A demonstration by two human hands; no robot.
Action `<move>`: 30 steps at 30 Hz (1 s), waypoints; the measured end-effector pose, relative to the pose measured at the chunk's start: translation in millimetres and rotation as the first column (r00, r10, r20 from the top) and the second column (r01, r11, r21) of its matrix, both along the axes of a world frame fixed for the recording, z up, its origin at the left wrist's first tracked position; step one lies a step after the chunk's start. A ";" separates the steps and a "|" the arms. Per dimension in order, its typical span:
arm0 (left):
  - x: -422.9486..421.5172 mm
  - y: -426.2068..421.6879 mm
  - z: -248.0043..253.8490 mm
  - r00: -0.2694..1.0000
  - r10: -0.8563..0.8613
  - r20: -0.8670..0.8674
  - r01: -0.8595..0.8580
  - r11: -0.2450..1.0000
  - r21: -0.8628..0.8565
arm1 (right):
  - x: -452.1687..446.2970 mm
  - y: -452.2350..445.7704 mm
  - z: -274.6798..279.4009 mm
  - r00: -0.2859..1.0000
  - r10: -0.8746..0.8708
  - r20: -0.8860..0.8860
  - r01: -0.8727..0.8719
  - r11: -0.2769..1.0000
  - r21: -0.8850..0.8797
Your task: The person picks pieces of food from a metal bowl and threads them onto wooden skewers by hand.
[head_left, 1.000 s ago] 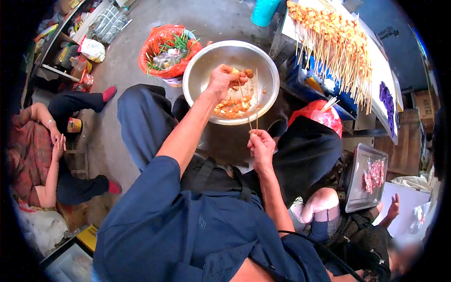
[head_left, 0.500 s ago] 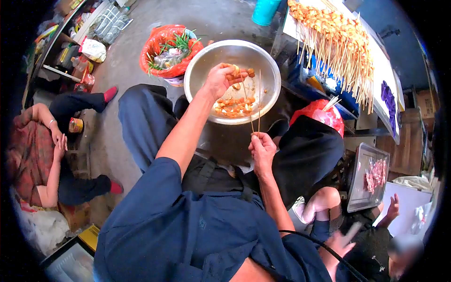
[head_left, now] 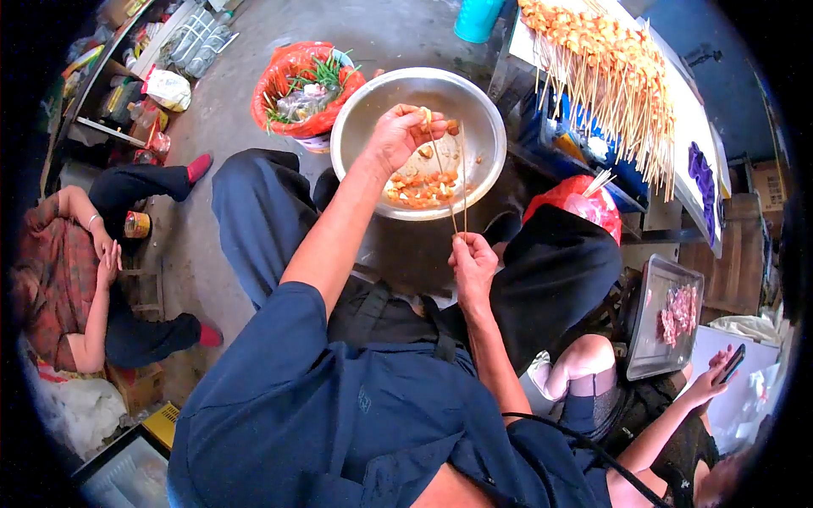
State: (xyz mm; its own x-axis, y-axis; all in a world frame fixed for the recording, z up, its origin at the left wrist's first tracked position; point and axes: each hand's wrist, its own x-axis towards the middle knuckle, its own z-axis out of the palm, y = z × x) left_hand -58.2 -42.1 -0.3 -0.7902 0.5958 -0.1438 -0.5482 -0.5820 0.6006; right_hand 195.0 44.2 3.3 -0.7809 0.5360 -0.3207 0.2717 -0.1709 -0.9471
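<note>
The right hand grips two bamboo skewers just outside the metal basin's near rim; above it, the left hand pinches yellowish food.

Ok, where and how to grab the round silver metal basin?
Likely pinch its far rim, coming from the grey concrete floor beyond: the circular lip is uncovered there, while the wearer's left forearm and two thin wooden skewers cross the near side in this view.

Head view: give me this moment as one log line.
left-hand grip: pale food piece, over metal basin | right-hand grip: two wooden skewers, lower ends | loaded skewers: on white tabletop
</note>
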 end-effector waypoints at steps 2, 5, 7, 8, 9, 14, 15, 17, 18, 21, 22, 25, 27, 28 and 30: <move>0.4 -0.1 1.0 1.000 -0.003 -0.019 0.003 1.000 0.013 | -0.2 -0.2 -1.6 1.000 -0.003 0.009 0.003 1.000 0.003; 3.0 1.1 8.1 0.999 0.017 -0.037 -0.017 1.000 0.015 | 0.6 -1.1 -4.8 0.999 -0.014 -0.040 0.015 0.999 0.032; 5.6 1.1 11.9 0.998 0.029 -0.051 -0.030 0.999 -0.020 | 1.1 -1.6 -4.6 0.999 -0.021 -0.034 0.023 0.999 0.037; 5.7 0.9 11.5 0.998 0.026 -0.049 -0.027 0.999 -0.022 | 1.5 -2.3 -6.6 0.999 -0.024 -0.032 0.025 0.999 0.035; 5.3 1.0 11.3 0.997 0.026 -0.073 -0.028 0.999 -0.031 | 1.7 -2.7 -9.4 0.999 -0.030 -0.044 0.031 0.999 0.039; 8.3 2.7 7.2 0.996 -0.003 -0.084 0.000 0.999 -0.032 | 3.0 -6.2 -10.0 0.997 -0.048 -0.068 0.053 0.996 0.074; 10.1 4.3 5.5 0.997 -0.016 -0.075 0.013 0.999 -0.044 | 3.0 -7.3 -8.9 0.996 -0.056 -0.072 0.062 0.994 0.087; 12.9 6.2 3.5 0.998 -0.031 -0.063 0.027 0.998 -0.057 | 4.9 -8.8 -9.8 0.995 -0.067 -0.072 0.074 0.992 0.100; 13.5 6.8 3.3 0.998 -0.043 -0.052 0.039 0.997 -0.073 | 5.4 -9.0 -12.2 0.994 -0.070 -0.087 0.081 0.989 0.122; 16.5 9.6 1.9 0.998 -0.061 -0.025 0.059 0.994 -0.094 | 6.3 -9.9 -15.1 0.991 -0.082 -0.106 0.098 0.984 0.150; 17.7 10.3 1.2 0.998 -0.067 -0.011 0.065 0.993 -0.098 | 6.6 -10.6 -15.7 0.990 -0.090 -0.110 0.107 0.982 0.154; 20.0 12.7 3.0 0.997 -0.072 -0.006 0.071 0.992 -0.101 | 8.5 -13.7 -10.8 0.990 -0.093 -0.105 0.101 0.992 0.078; 24.4 13.1 2.9 0.998 -0.069 -0.006 0.068 0.991 -0.117 | 13.1 -14.0 -11.8 0.994 -0.092 -0.066 0.093 0.996 0.016; 27.2 12.2 2.7 0.997 -0.071 0.004 0.071 0.989 -0.127 | 14.8 -14.6 -12.0 0.996 -0.087 -0.028 0.086 0.995 -0.047; 27.9 15.4 5.5 0.997 -0.075 0.013 0.076 0.988 -0.133 | 15.2 -14.1 -3.5 0.996 -0.092 0.000 0.091 0.981 -0.170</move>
